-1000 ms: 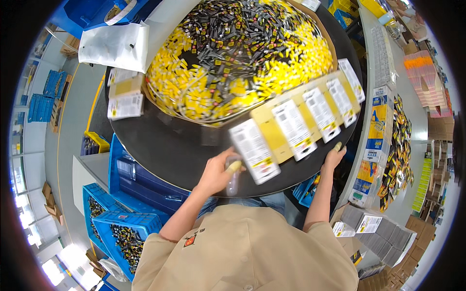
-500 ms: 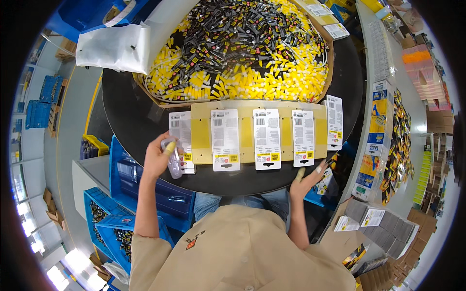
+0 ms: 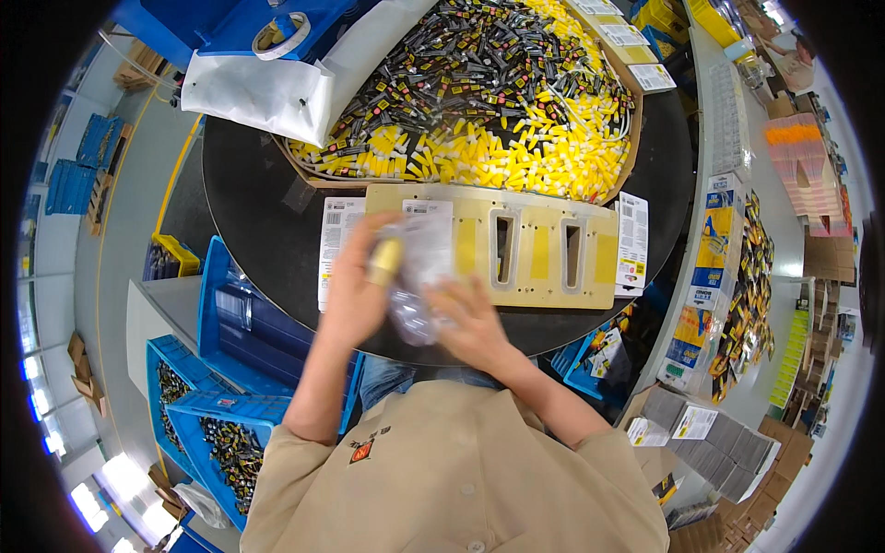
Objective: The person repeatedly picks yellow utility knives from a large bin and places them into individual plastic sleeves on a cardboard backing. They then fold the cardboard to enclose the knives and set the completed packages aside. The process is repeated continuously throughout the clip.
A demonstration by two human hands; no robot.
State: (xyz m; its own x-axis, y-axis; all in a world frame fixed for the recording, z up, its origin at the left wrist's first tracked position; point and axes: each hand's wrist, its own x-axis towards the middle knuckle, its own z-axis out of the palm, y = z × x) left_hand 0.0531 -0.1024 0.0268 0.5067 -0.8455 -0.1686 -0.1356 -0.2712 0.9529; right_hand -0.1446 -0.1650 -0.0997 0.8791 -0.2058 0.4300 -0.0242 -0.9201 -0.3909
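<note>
My left hand (image 3: 358,281), with a pale finger cot, is closed on blurred clear plastic (image 3: 417,315) over the left half of a cream fixture board (image 3: 535,295). My right hand (image 3: 470,323) reaches to that plastic from the right, its fingers smeared by motion. A white printed card (image 3: 431,210) shows behind the plastic. The board's two right-hand slots (image 3: 537,249) are uncovered. Other white cards (image 3: 630,235) lie at both ends of the board on the black round table (image 3: 263,249). Behind is a heap of yellow and black tubes (image 3: 479,120).
Blue crates (image 3: 217,424) of small items stand lower left. A bench (image 3: 696,369) along the right carries packaged goods (image 3: 737,304) and stacked grey cards (image 3: 701,442). A blue bin (image 3: 221,28) and white sheet (image 3: 249,97) overhang upper left. A co-worker (image 3: 795,69) is at far upper right.
The board has turned square to me. Both hands have moved inward to its left half, left hand carrying the plastic. Cards over the board's right-hand slots are gone from there.
</note>
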